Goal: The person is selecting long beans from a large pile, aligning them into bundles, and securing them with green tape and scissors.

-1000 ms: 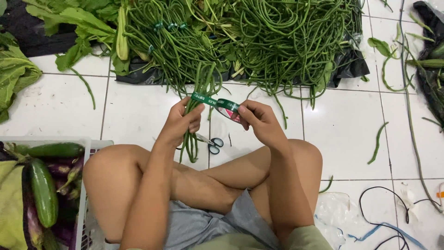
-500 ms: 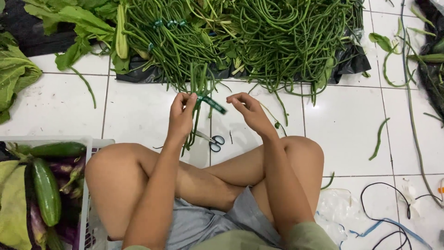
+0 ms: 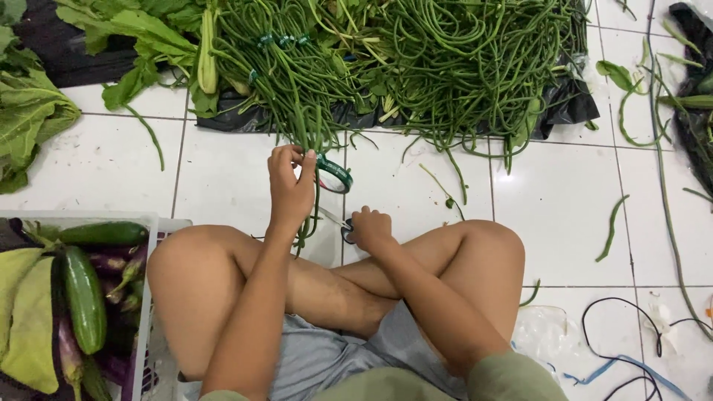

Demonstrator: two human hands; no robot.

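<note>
My left hand (image 3: 290, 186) grips a bundle of long green beans (image 3: 306, 134) that hangs down over the white tile floor in front of my crossed legs. A roll of green tape (image 3: 334, 173) dangles from the bundle just right of that hand. My right hand (image 3: 369, 229) rests low on the floor, fingers closed over the handles of small scissors (image 3: 339, 222) whose blades point left. A big heap of loose long beans (image 3: 431, 59) lies on black plastic at the top.
A white crate (image 3: 145, 312) at the lower left holds cucumbers (image 3: 83, 297) and purple eggplants. Leafy greens (image 3: 30, 119) lie at the upper left. Stray beans (image 3: 612, 226) and black and blue cords (image 3: 631, 349) lie on the tiles to the right.
My right hand has let go of the green tape roll and dropped down to the scissors on the floor. The left hand keeps the bean bundle, with the tape now hanging from it.
</note>
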